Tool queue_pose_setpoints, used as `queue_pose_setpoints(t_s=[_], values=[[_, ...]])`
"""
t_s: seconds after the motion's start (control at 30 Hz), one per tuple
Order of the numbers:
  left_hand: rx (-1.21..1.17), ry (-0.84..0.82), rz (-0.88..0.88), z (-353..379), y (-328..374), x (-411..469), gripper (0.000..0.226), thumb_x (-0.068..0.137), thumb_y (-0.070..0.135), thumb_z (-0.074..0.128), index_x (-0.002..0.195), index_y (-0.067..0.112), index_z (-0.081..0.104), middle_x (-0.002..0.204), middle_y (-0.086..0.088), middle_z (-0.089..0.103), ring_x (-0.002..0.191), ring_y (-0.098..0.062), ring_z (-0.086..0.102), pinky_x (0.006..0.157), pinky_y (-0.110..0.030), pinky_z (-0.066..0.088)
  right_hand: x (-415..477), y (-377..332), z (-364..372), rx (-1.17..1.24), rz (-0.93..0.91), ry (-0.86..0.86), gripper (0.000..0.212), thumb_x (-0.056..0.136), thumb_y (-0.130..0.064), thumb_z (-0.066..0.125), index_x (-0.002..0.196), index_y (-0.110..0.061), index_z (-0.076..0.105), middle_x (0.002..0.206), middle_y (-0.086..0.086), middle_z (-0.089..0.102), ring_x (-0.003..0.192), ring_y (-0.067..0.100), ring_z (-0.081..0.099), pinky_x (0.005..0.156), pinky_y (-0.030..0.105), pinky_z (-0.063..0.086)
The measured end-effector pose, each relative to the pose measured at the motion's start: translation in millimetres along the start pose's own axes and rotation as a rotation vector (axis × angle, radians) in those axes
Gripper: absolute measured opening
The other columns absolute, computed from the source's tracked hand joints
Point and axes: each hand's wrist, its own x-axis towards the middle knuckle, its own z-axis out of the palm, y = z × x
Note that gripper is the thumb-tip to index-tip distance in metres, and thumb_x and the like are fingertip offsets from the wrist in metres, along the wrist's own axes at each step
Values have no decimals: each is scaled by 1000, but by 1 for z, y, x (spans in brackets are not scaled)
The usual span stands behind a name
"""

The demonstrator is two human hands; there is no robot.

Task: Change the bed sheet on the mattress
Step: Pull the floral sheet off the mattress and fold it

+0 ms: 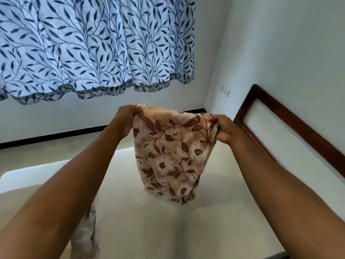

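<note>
Under the leaf-print curtain [97, 45], the left hand [124, 122] grips one top corner of the folded floral bed sheet [171, 152], which hangs above the bare mattress [140, 212], fingers of the right hand [225, 130] pinching the other corner beside the wooden headboard [291, 126]

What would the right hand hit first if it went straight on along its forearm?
Beyond the floral sheet the right hand grips, the way looks free above the mattress; likely the wall under the curtain, though depth is unclear.
</note>
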Motion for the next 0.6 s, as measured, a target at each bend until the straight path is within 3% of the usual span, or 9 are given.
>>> queue_pose_setpoints(t_s=[0.07, 0.13, 0.2, 0.33, 0.4, 0.43, 0.53, 0.6], values=[[-25, -21, 18, 1, 14, 12, 26, 59, 4, 64, 85, 6, 66, 76, -9, 63, 64, -25, 60, 61, -31, 50, 18, -18, 6, 22, -45, -30, 41, 85, -2, 42, 117, 0, 68, 115, 26, 67, 102, 38, 68, 91, 49, 57], [-58, -38, 40, 2, 24, 18, 12, 60, 7, 62, 71, 13, 61, 67, -4, 60, 57, -21, 57, 60, -26, 48, 27, -30, 9, 43, -90, -42, 39, 87, -8, 43, 116, 0, 69, 112, 23, 69, 99, 36, 68, 89, 46, 58], [-67, -41, 72, 0, 22, 21, 10, 60, 12, 63, 68, 15, 62, 69, -4, 60, 61, -21, 56, 62, -28, 47, 33, -35, 9, 58, -121, -40, 36, 89, -12, 45, 111, -1, 70, 106, 21, 70, 93, 35, 69, 89, 44, 57], [-118, -54, 78, 0, -20, 16, 14, 68, 15, 58, 74, 12, 71, 80, -9, 65, 71, -20, 61, 64, -26, 49, 43, -7, -6, 37, -96, -17, 33, 88, -12, 48, 107, -5, 74, 108, 21, 70, 98, 35, 66, 102, 52, 48], [-155, -1, -29, 0, -65, 16, 16, 65, 17, 59, 64, 13, 74, 67, -5, 65, 61, -16, 60, 59, -22, 50, 53, 28, -21, 8, -26, 27, 36, 89, -8, 47, 115, -3, 72, 107, 19, 73, 98, 35, 68, 100, 50, 50], [-144, 33, -83, -2, -93, 17, 16, 65, 18, 62, 66, 11, 76, 69, -7, 66, 64, -18, 62, 64, -25, 51, 59, 49, -29, -8, 11, 58, 40, 88, -7, 49, 121, -1, 70, 109, 19, 73, 100, 37, 68, 100, 52, 50], [13, 139, -274, -10, -211, 25, 44, 57, 27, 78, 90, -2, 76, 90, -20, 71, 84, -29, 65, 81, -45, 53, 86, 147, -63, -49, 155, 126, 55, 74, -8, 61, 128, -2, 66, 123, 23, 70, 114, 44, 65, 103, 65, 47], [104, 184, -405, -14, -297, 14, 38, 63, 26, 81, 90, 0, 76, 95, -24, 74, 86, -30, 68, 85, -52, 56, 99, 225, -92, -95, 293, 205, 61, 65, -8, 67, 126, -1, 67, 121, 24, 70, 113, 45, 67, 101, 67, 48]])
